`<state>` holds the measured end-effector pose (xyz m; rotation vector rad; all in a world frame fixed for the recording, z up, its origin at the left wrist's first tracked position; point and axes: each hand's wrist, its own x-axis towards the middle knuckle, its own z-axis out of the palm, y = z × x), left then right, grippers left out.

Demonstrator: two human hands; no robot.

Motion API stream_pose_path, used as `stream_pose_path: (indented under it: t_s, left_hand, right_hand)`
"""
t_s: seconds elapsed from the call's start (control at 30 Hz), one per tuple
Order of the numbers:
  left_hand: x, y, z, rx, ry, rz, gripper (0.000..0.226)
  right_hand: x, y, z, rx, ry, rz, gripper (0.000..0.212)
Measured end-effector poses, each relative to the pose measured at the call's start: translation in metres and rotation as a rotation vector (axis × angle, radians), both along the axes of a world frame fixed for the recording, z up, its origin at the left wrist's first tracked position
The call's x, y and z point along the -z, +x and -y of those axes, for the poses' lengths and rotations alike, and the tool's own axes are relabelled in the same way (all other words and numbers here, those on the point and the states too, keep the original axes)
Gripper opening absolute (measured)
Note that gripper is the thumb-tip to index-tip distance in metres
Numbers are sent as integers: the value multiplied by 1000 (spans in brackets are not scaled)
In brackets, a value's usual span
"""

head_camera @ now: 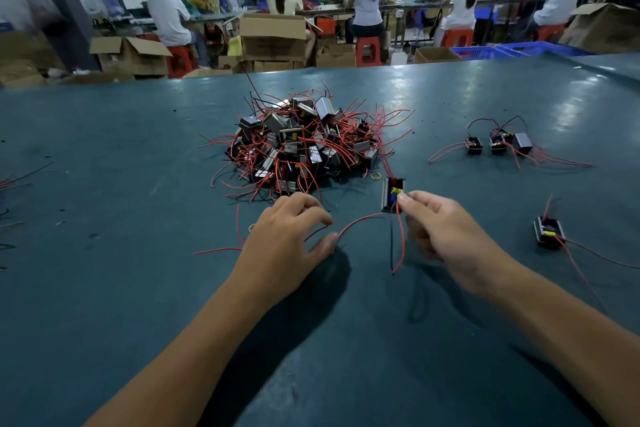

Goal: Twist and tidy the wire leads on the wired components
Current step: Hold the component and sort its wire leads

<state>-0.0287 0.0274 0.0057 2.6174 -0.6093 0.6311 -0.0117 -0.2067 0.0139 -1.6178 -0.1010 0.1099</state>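
Two bare hands over the teal-green worktop (pixel 121 218), nr its near-middle. Right hand (pixel 446 229) pinches a small black boxy wired component w/ yellow-blue winding (pixel 391 194) betw thumb & forefinger, held upright just off the surface; its red & black leads hang down beside the palm. Left hand (pixel 287 236) has fingers curled, pinching a thin red wire lead (pixel 356 222) that arcs over to the component. Big tangled pile of black components w/ red wires (pixel 304 146) sits mid-worktop. Three components (pixel 498 142) lie toward the far right edge, one more (pixel 549 232) nr the right edge.
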Motion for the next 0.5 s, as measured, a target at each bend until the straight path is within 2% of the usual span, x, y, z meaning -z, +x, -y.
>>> stream_pose_path:
  t_s: [0.07,0.1,0.27,0.33,0.43,0.5]
  left_hand:
    - [-4,-7,9,74,-179,30,21]
    - [-5,-10,13,115,-292,-18,22]
    - [-6,-18,29,265,-759,-528,17]
    - [-5,-19,31,281,-840,-638,14]
    - [-6,-20,31,318,-936,-797,27]
    - [-7,-21,30,350,-928,-829,23]
  right_hand:
    - [1,-7,-8,-41,60,3,34]
    - [2,-10,-12,-64,103,1,32]
    - [5,-17,-20,-160,176,11,17]
    - [7,-17,-20,-166,169,30,16]
    - [10,-16,-20,-118,50,107,17]
    - [12,-16,-22,-92,-3,117,20]
